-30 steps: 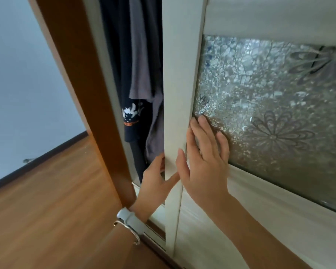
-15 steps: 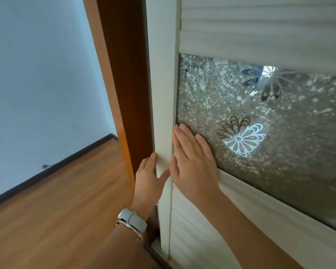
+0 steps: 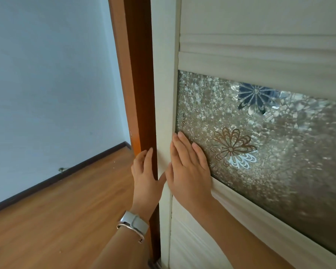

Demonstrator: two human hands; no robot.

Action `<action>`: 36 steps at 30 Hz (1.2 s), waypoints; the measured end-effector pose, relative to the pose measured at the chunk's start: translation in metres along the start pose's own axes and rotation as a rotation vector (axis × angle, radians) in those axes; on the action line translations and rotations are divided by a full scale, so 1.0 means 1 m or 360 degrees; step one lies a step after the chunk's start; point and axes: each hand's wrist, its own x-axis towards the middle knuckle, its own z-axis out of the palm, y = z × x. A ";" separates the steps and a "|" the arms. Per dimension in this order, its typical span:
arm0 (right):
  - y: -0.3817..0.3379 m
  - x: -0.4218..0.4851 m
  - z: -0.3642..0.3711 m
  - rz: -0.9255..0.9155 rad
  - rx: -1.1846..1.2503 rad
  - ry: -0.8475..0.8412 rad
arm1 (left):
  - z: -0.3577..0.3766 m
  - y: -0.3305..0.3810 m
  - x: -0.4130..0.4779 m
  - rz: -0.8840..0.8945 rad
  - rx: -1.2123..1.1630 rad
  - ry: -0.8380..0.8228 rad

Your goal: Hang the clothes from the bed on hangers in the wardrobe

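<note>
Wardrobe door (image 3: 164, 94) meets brown frame (image 3: 142, 74). Right hand (image 3: 188, 171) flat on glass panel (image 3: 270, 162), grip wide. Left hand (image 3: 145, 171) straight-fingered at door edge, holding nothing.

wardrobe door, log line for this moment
sliding door: flush against brown side panel, no gap | left hand: fingers straight at door edge | right hand: flat on patterned glass

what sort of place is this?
Likely a home bedroom: a cream wardrobe door with a patterned glass panel, a wood-look floor, and a plain wall with dark skirting.
</note>
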 end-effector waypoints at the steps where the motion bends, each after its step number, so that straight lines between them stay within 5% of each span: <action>1: -0.001 0.001 0.001 0.0000 -0.0007 -0.0010 | 0.000 0.000 0.002 -0.0017 -0.0020 0.0004; 28: -0.028 0.031 0.026 -0.0108 0.0087 -0.0038 | -0.019 -0.021 0.053 -0.0225 -0.0018 -0.0239; 36: -0.016 0.035 -0.002 -0.0221 0.0581 -0.0061 | -0.050 0.019 0.037 0.0102 0.0009 -0.0275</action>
